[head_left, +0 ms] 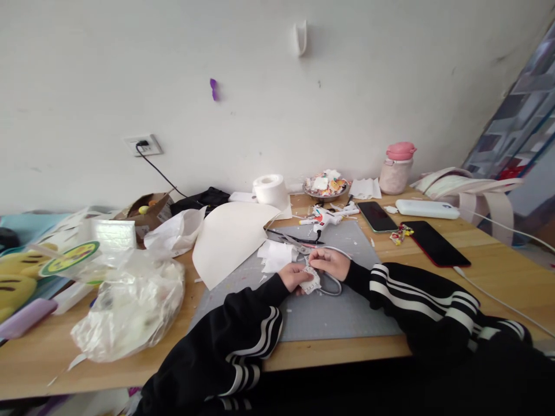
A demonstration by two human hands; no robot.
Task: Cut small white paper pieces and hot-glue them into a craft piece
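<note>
Over the mat (355,315), the left hand (295,278) is clasping a white piece (310,283), seemingly to steady it, while the right hand (330,263) is resting at its far edge, though whether gripping anything I cannot tell.

Left hand (295,278): I see it holding a white piece (310,282).
Right hand (331,263): its fingers are at the piece's upper edge.
Mat (347,318): grey, under both hands.
Glue gun (326,219): lies beyond them, near a phone (376,216).
</note>
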